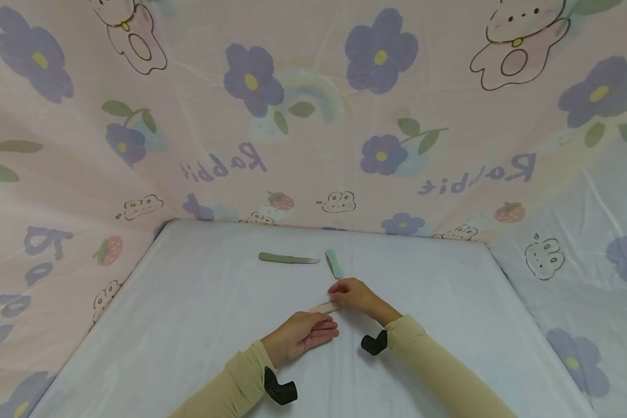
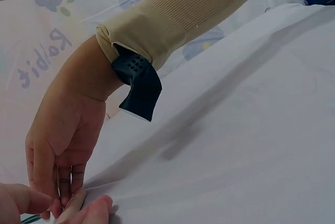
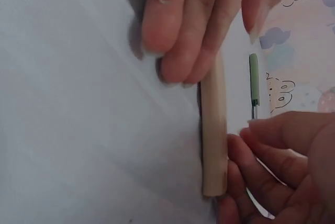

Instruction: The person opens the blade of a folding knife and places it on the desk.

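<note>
A slim pale wooden bar (image 1: 324,307), shaped like a handle, spans the gap between the hands; its exact kind does not show. The left hand (image 1: 303,334) pinches one end between thumb and fingers, palm turned partly up in the head view. Around the other end are the right hand's (image 3: 282,166) curled fingers, touching the bar's side, while its thumb and forefinger meet just off the wood. Beyond the hands lies a green-handled knife (image 1: 287,258), blade pointing right. A mint-green slim piece (image 1: 333,264), perhaps a folded knife or peeler, lies just past the right hand.
White cloth covers the flat work surface (image 1: 214,302). Printed fabric walls (image 1: 313,133) with flowers and rabbits rise behind it and at both sides. Each sleeve cuff carries a black wrist mount (image 1: 280,388).
</note>
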The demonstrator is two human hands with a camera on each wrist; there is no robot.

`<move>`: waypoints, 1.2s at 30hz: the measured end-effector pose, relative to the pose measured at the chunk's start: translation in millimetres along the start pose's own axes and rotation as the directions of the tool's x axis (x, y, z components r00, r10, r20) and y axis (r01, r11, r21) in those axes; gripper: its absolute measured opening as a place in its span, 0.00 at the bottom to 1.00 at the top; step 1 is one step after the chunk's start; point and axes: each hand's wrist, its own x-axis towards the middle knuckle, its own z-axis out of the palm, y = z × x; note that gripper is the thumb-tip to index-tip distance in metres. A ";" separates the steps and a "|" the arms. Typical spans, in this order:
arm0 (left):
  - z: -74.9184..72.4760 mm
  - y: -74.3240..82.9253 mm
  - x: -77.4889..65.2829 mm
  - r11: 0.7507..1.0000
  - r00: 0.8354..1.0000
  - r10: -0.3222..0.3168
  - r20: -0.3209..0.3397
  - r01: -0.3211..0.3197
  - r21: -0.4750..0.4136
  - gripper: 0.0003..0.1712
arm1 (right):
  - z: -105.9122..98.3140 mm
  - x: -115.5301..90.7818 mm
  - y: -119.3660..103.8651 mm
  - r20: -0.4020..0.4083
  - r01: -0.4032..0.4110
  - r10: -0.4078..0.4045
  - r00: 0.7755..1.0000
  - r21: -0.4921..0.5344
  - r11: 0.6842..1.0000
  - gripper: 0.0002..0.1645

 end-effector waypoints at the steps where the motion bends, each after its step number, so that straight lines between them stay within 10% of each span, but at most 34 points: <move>1: -0.3 -0.2 -0.2 1.000 1.000 0.007 -0.005 -0.007 -0.005 0.21 | 0.1 -1.1 -1.1 0.006 -0.003 0.003 1.000 -0.010 1.000 0.08; 22: -3.4 -1.1 2.9 0.995 0.997 0.064 -0.046 -0.061 0.074 0.19 | 3.9 -10.6 -6.0 0.084 -0.039 0.042 0.996 -0.039 0.998 0.08; 36: -12.7 3.0 3.4 0.975 0.981 0.182 -0.064 -0.172 0.144 0.21 | 2.4 -11.8 -4.1 0.194 -0.099 0.042 0.980 0.296 0.950 0.14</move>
